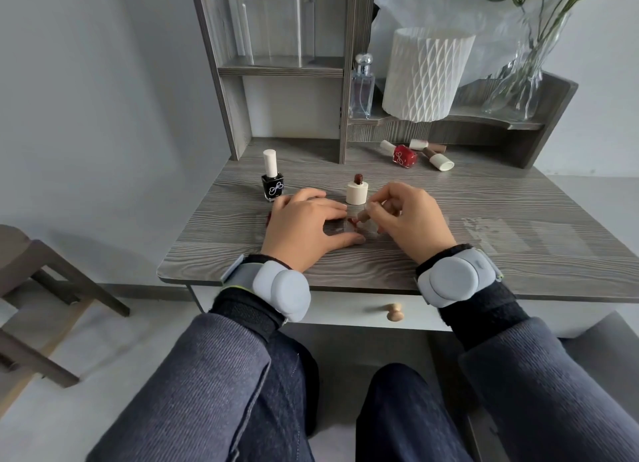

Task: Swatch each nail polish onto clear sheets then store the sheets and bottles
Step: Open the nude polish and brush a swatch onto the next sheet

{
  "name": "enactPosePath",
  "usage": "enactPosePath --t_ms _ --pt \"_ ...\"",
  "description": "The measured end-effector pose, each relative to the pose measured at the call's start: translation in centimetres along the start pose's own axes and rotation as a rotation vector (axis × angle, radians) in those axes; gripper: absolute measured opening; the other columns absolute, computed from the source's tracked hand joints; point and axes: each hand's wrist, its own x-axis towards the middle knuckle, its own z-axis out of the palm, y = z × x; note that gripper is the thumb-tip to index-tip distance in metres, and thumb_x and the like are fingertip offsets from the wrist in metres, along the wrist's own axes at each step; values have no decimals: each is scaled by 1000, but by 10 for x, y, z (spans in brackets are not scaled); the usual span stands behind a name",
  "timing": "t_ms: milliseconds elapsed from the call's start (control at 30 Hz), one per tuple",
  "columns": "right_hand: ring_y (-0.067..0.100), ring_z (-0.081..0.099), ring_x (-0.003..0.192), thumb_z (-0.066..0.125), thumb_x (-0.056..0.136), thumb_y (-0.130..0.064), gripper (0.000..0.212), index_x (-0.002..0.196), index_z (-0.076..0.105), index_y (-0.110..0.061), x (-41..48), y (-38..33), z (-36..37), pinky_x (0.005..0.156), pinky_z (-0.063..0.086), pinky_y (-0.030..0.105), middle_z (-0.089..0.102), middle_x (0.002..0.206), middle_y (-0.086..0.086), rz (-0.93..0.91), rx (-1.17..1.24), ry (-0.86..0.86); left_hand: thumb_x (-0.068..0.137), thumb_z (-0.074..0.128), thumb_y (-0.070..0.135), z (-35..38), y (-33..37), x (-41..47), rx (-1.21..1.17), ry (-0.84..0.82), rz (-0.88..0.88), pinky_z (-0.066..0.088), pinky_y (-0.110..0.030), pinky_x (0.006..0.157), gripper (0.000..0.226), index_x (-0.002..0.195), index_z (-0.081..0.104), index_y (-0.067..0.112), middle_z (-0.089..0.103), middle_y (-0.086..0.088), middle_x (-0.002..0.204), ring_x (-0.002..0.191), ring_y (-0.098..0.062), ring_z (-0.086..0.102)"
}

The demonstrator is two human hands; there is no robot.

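Clear sheet lies mid-desk, pressed flat under the left hand's straight fingers. Right hand pinches a brush cap, tip on the sheet; open bottle stands at twelve o'clock.

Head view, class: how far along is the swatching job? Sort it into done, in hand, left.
Done: a reddish dab marks the clear sheet beside the open bottle. In hand: the left hand presses the sheet flat; the right hand pinches the brush on it. Left: the black bottle is capped, the red bottle lies at the back, nothing looks stored.
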Motion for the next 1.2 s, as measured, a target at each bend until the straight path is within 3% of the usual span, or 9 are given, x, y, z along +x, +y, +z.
enactPosePath --t_ms 200,433,767,867,1000,1067,1200 --pt "7 43 50 63 80 -16 7 75 64 -12 -1 -2 0 56 39 26 55 55 -1 -7 6 1 73 57 70 -1 1 0 -9 0 8 16 -34 100 54 114 66 36 59 25 123 128 -3 35" --pt "18 63 63 63 88 -24 14 77 56 -25 1 2 1 68 52 33 73 78 2 0 45 18 73 56 71 -2 1 -1 1 -8 2 17 -34 101 54 115 65 38 58 26 124 129 -3 34" --pt "17 57 56 63 82 -20 12 71 61 -14 -1 -3 -1 63 50 36 71 68 7 18 31 4 74 58 69 -2 2 -1 -2 -6 1 14 -31 98 54 115 66 36 58 26 124 129 -2 34" --pt "23 60 61 63 88 -24 21 70 56 -15 0 -3 -3 65 52 36 73 71 0 43 91 76 73 57 70 -2 1 0 6 -12 -1 14 -32 100 56 115 66 35 57 26 125 129 -2 33" --pt "31 60 67 60 85 -18 14 72 55 -16 1 -3 -4 66 53 43 72 69 2 74 128 134 73 57 70 -3 2 -1 5 -16 0 15 -33 101 56 115 66 34 57 26 126 129 -3 33" --pt "31 57 61 60 87 -19 10 79 56 -14 1 -3 -4 64 51 38 69 61 -2 60 137 116 73 56 71 -2 2 -1 8 -17 1 16 -33 102 57 115 66 35 57 26 125 129 -3 34" --pt "9 55 51 62 91 -23 17 81 56 -11 -1 -4 -3 54 42 17 61 50 -22 30 83 42 73 56 71 -1 1 -1 6 -13 -2 15 -33 101 56 116 66 35 57 26 125 129 -2 33"
